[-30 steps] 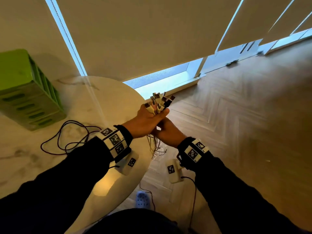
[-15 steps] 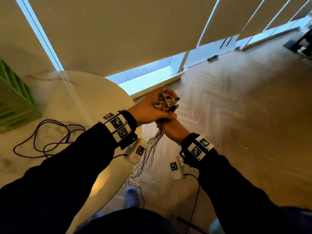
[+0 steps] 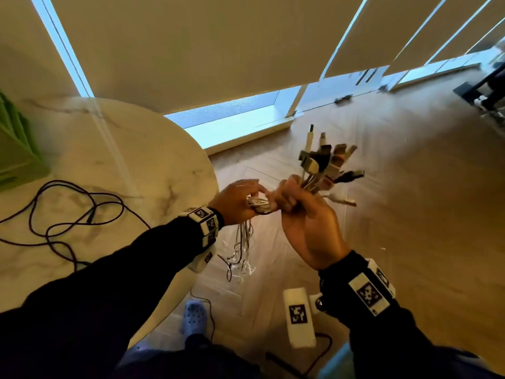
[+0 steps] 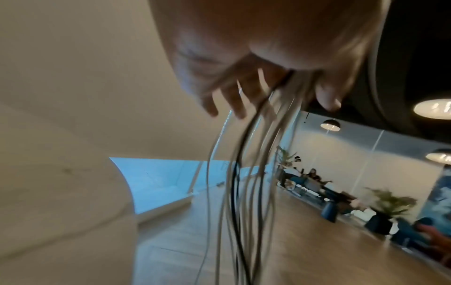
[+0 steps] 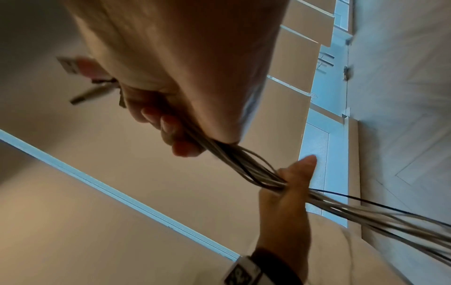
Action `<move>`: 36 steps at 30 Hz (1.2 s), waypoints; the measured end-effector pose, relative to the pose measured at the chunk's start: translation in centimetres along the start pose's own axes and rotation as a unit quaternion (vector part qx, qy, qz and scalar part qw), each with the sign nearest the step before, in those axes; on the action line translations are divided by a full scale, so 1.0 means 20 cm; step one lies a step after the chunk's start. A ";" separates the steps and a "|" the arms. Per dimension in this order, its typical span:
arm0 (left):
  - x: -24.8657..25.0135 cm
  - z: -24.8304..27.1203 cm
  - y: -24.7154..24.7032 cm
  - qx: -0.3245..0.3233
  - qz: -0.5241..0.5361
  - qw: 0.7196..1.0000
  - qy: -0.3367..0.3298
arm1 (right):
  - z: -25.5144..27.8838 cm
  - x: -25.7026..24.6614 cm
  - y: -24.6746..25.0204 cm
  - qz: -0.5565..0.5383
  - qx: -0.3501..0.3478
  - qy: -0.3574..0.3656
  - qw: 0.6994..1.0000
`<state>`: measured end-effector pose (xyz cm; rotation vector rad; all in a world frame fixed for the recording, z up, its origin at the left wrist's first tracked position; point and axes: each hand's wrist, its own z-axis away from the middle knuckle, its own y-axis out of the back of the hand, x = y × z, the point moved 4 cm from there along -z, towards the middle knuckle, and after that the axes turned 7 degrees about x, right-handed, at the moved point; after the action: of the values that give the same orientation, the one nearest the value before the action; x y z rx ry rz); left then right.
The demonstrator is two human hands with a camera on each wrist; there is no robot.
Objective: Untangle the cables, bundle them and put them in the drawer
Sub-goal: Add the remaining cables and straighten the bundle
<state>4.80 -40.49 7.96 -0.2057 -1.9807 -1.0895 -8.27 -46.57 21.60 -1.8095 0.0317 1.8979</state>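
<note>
Gripping cable bundle (image 3: 321,173): right hand (image 3: 308,222), left hand (image 3: 237,201); no legible writing.

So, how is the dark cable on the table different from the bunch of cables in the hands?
The dark cable is one strand lying in loose loops on the marble table, with no hand on it. The bunch of cables holds many strands, mostly pale, gripped by the right hand below the connectors and by the left hand beside it; its ends hang toward the floor. Both are thin and not yet tied.
</note>
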 end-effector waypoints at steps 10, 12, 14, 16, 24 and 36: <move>0.09 0.20 -0.36 -0.236 0.141 0.951 0.140 | -0.22 -0.06 0.23 0.073 0.169 -0.051 0.982; 0.14 0.23 -0.31 -0.272 0.203 0.932 0.125 | -0.26 -0.07 0.26 0.115 0.159 -0.073 0.978; 0.16 0.22 -0.21 -0.263 0.244 0.925 0.123 | -0.30 -0.08 0.26 0.143 0.124 -0.089 0.978; 0.19 0.17 -0.08 -0.203 0.292 0.926 0.125 | -0.32 -0.08 0.24 0.175 0.073 -0.104 0.976; 0.35 0.06 0.35 0.002 0.440 0.889 0.127 | -0.27 0.09 -0.07 0.319 -0.163 -0.146 0.922; 0.27 0.46 0.80 0.129 0.324 0.920 0.179 | -0.20 0.60 -0.42 0.351 -0.325 -0.164 0.863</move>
<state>3.82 -25.12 19.45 -0.4466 -1.5290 -0.3962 -1.21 -36.61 12.57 -2.0141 -0.0945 3.0111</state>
